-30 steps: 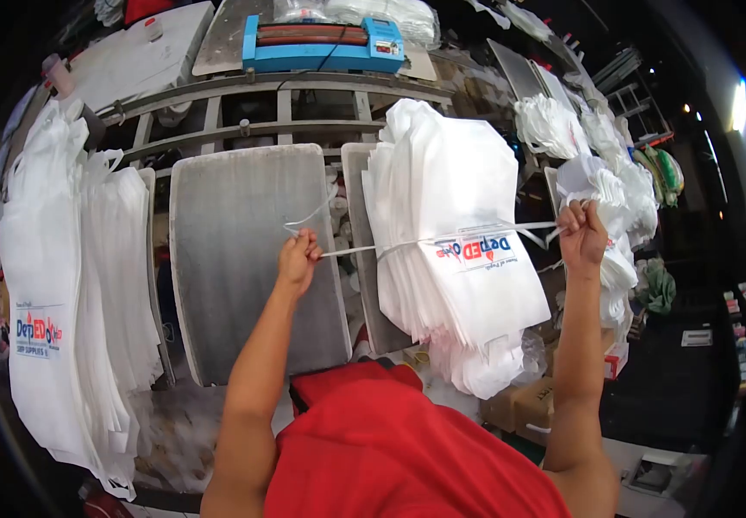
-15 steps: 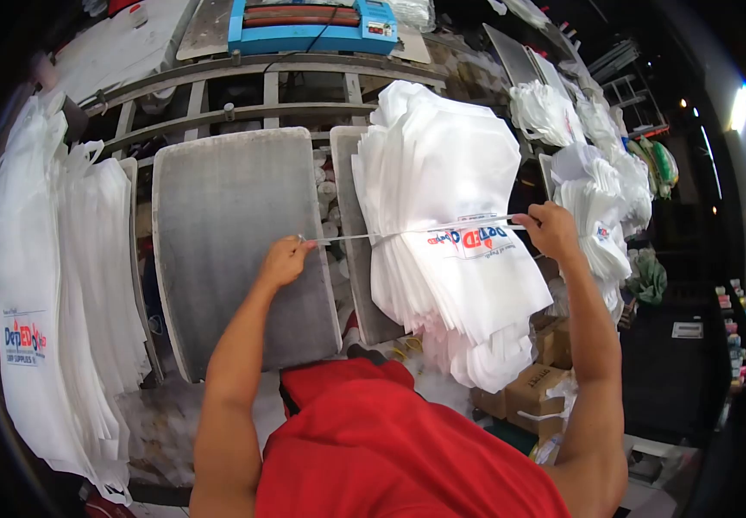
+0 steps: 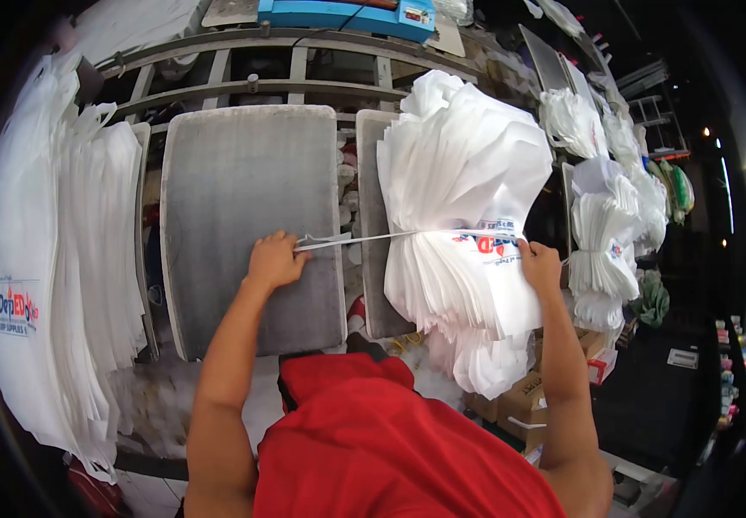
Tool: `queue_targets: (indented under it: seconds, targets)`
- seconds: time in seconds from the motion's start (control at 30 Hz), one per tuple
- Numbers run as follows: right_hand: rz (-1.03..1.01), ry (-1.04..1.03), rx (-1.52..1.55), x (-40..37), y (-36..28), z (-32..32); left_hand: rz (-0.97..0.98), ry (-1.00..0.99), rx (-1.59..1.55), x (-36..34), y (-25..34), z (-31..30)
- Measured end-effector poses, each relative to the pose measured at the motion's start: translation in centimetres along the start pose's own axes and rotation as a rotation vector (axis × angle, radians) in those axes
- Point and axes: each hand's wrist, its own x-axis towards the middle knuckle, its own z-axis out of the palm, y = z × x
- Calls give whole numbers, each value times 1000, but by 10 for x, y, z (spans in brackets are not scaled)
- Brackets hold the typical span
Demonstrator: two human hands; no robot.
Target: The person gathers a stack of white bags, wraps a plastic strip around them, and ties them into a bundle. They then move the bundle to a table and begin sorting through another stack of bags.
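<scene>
A thick bundle of white printed bags (image 3: pixel 468 155) lies over a grey board right of centre, cinched at its middle by a white strip (image 3: pixel 381 236). My left hand (image 3: pixel 276 260) is closed on the strip's left end, above the bare grey board (image 3: pixel 252 190); a short loose end shows by the fingers. At the bundle's right side my right hand (image 3: pixel 540 262) is closed on the other side of the strip, against the printed bags. The strip runs taut between the left hand and the bundle. Part of it behind the bags is hidden.
More white bags (image 3: pixel 62 259) hang over a board at the left. Tied bag bundles (image 3: pixel 601 242) stand at the right. Cardboard boxes (image 3: pixel 524 401) sit on the floor below. A metal rail frame (image 3: pixel 295 86) and a blue machine (image 3: pixel 347 17) are at the back.
My left hand has turned and moved slightly left and down relative to the board, pulling the strip. The bundle's waist is drawn in tighter. My right hand sits closer against the bags.
</scene>
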Motion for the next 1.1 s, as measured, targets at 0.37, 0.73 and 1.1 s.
queue_targets:
  seconds: [0.37, 0.73, 1.1]
  targets:
    - [59, -48, 98, -2, -1, -2, 210, 343, -84, 20, 87, -89]
    - [54, -51, 136, -1, 8, -1, 173, 73, -807, 34, 168, -4]
    - [-130, -96, 1, 39, 25, -35, 148, 2, -911, 48, 125, 16]
